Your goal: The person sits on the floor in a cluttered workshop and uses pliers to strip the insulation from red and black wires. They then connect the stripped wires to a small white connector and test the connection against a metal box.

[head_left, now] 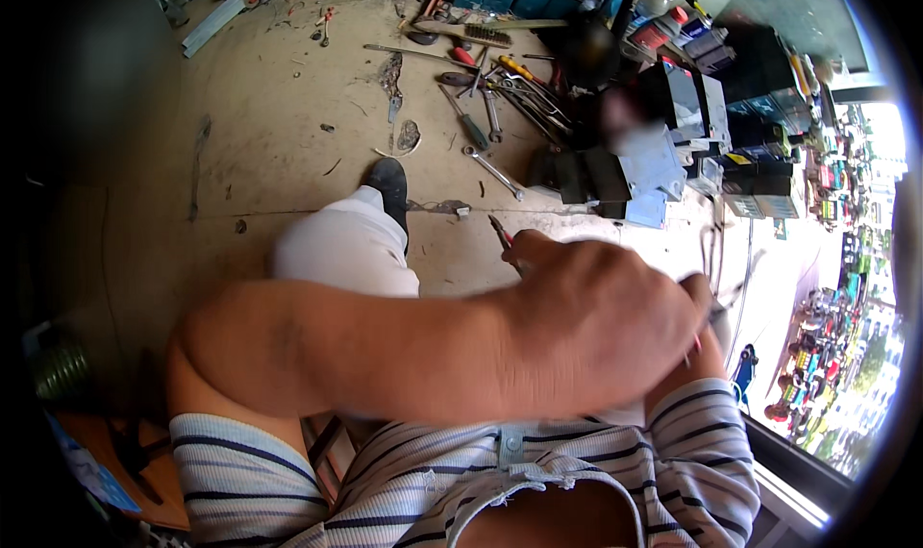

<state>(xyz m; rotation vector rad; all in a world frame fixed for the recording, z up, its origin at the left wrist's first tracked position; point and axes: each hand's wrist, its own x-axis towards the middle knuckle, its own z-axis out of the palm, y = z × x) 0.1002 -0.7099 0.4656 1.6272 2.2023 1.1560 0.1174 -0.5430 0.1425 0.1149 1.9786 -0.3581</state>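
Note:
Bent across my body from the left, my left hand (596, 308) is closed, with its back toward me. Out of it juts the dark metal tip of pliers (498, 229), with a bit of red grip by my fingers. The tip points away and to the left. My right forearm (707, 356) rises from the striped sleeve at the right; my right hand is almost wholly hidden behind the left. A small dark thing (717, 310) shows beside the hands, too blurred to name.
Wrenches (495, 173), screwdrivers (466, 120) and a wire brush (466, 34) lie on the concrete floor (279, 115) ahead. Boxes (654, 168) and bottles (659, 29) stand at the right, near a bright glass front. My leg in pale trousers (346, 245) stretches forward.

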